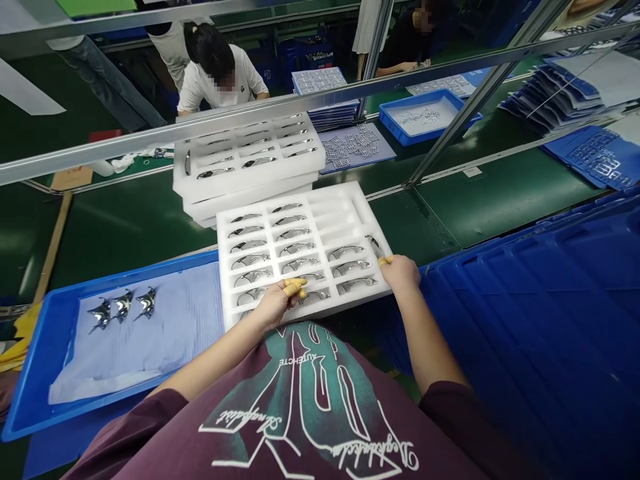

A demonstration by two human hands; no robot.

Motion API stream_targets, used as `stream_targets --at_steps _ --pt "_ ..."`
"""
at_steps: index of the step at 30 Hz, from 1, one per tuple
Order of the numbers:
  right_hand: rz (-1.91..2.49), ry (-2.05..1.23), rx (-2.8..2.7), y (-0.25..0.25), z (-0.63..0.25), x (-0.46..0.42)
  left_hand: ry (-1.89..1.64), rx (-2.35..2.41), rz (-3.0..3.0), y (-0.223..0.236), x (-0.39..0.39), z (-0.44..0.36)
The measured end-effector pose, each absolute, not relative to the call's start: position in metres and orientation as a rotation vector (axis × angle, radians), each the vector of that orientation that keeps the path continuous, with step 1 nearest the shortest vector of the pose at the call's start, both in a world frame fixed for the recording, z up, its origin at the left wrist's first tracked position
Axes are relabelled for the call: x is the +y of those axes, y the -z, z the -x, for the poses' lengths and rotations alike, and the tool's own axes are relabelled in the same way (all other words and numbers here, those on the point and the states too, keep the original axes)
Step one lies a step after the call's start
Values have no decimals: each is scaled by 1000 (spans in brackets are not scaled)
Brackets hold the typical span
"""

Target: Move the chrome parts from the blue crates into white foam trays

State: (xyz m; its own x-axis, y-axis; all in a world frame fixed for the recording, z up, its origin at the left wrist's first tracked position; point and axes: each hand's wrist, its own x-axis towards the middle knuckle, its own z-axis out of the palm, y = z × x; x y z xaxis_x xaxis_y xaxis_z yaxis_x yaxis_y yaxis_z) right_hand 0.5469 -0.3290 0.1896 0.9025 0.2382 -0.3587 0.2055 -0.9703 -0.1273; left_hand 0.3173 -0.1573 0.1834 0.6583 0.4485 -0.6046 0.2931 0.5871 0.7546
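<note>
White foam tray (335, 212) with curved, mirror-bright pieces (295, 234) in its slots, just in front of the wearer.
At far left, a blue tray (53, 340) holds three pointed shiny pieces (121, 306) on pale paper; the foam tray lies just right of it, slightly askew, its left and middle columns lined with glinting crescents. The left hand (286, 297) (yellow finger covers on) bunches its fingers over the middle column, whether pinching a piece I cannot tell. The right column shows ridged foam above three crescents; beyond, the right hand (400, 272) lays its thumb by an upright piece (374, 246), its grip partly hidden.
</note>
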Motion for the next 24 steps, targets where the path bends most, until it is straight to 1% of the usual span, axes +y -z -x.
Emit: stream_targets --at_steps 5,15,24 --pt "2975 -673 -395 -192 -559 -326 -81 869 -1014 -182 -158 -321" --pt "3003 -695 -549 -197 -565 -318 -83 868 -1006 -182 -155 -323" --pt "3027 -878 -595 -201 -576 -311 -66 856 -994 -180 -157 -324"
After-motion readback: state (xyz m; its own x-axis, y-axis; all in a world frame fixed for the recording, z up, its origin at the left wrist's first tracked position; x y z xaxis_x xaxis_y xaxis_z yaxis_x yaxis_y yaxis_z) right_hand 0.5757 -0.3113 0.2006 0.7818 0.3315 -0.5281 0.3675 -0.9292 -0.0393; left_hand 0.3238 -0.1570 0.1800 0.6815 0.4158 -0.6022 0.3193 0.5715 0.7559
